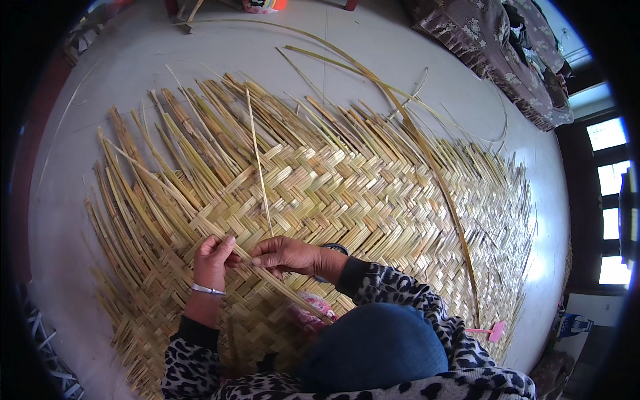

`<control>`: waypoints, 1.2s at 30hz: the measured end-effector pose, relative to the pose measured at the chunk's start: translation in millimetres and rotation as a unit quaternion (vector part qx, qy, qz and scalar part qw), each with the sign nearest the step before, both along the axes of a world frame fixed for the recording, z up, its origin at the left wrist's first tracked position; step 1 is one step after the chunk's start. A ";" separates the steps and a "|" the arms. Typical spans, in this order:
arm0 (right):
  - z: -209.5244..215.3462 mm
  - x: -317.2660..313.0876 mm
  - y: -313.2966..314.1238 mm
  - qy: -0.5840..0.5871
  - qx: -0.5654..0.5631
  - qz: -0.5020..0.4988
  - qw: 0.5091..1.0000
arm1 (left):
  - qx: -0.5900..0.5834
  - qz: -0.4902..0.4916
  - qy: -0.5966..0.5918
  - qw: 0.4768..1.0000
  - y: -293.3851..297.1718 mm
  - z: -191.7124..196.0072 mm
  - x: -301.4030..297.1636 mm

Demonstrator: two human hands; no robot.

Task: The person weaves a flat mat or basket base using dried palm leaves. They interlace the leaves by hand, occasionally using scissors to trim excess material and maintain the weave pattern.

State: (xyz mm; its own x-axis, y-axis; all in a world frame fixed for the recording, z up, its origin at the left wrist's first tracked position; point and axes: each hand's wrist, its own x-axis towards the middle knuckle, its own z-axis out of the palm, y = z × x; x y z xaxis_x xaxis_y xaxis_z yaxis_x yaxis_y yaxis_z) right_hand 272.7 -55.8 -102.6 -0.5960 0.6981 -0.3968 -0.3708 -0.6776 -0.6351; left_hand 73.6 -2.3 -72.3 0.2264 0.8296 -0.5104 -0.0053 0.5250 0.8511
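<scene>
Here your left hand (213, 257) and right hand (288, 255) each have a pinching grip on the pale strip (295, 296); best ease it flat, untwisted, over the woven mat (347, 183).

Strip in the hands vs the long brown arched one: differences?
Hold: the pale strip is gripped by the left hand and right hand; the brown strip is in neither hand.
Shape: the pale strip looks nearly straight; the brown strip sweeps in a long arc.
Length: the pale strip shows a much shorter run than the brown strip.
Shared: both are narrow strips.
</scene>
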 end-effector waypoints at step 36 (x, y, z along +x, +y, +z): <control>4.7 -7.8 6.3 -0.292 0.172 -0.051 0.939 | 0.155 -0.025 0.238 0.959 9.8 -15.3 -5.1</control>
